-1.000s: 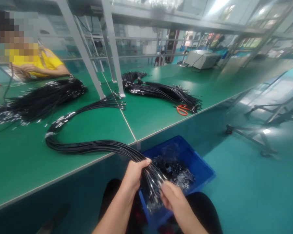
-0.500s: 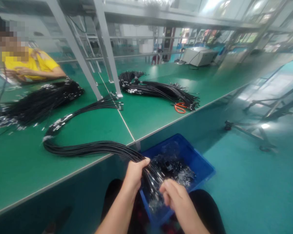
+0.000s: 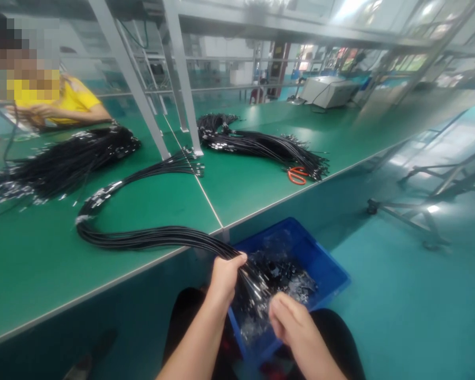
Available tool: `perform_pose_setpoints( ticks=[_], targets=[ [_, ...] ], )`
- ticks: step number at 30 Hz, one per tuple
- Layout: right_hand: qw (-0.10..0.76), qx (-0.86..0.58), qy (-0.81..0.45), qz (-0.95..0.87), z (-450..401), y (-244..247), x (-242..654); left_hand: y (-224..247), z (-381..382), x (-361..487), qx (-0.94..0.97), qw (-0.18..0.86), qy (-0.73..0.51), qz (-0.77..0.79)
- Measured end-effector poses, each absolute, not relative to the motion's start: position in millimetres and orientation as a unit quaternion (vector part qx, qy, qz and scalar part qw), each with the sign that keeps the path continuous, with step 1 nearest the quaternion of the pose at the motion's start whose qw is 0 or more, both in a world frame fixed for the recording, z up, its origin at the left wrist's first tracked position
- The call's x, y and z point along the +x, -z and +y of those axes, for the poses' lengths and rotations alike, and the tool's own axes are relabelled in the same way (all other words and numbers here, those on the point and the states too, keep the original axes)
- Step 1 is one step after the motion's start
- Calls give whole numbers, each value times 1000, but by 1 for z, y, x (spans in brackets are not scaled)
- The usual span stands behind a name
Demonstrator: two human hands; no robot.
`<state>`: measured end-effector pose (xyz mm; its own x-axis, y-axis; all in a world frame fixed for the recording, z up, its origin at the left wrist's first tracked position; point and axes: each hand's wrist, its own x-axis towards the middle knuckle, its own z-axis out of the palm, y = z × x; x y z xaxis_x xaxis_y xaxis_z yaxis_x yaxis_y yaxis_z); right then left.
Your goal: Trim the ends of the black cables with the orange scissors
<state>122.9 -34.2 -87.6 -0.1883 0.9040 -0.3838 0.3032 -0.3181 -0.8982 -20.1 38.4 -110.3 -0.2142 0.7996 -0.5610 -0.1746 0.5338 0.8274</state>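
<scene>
A bundle of thin black cables [image 3: 142,238] curves across the green table and over its front edge. My left hand [image 3: 226,274] is wrapped round this bundle near its loose end, thumb on top. Beyond that grip the cable ends, with shiny metal tips, fan out over a blue bin [image 3: 328,264]. Just right of the tips is my right hand [image 3: 287,316], its fingers curled together. Whatever lies between those fingers, if anything, cannot be made out. Inside the bin are dark and clear scraps [image 3: 296,279].
More black cable bundles lie on the green table [image 3: 174,203], one beside orange-handled scissors [image 3: 297,175]. Grey shelf posts [image 3: 186,89] rise from the tabletop. A person in a yellow shirt [image 3: 79,95] sits across at the left. A wheeled metal frame [image 3: 415,211] stands right.
The whole view has shifted slightly, so things sit a little farther right. My right hand has moved slightly away from the cable tips; my left hand keeps its grip on the bundle.
</scene>
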Motion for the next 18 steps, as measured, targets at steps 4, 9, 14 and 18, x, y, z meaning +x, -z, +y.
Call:
perform_pose_setpoints(
  ticks=[4, 9, 14, 18],
  targets=[
    [265, -605, -513, -548, -31, 95, 103, 108, 38, -20, 235, 580, -409, 664],
    [263, -582, -533, -555, -29, 101, 100, 106, 39, -22, 236, 585, -400, 665],
    [263, -555, -601, -511, -33, 105, 127, 101, 42, -23, 225, 599, -396, 659],
    [277, -558, -596, -506, -36, 107, 118, 96, 42, -23, 214, 602, -403, 655]
  ],
)
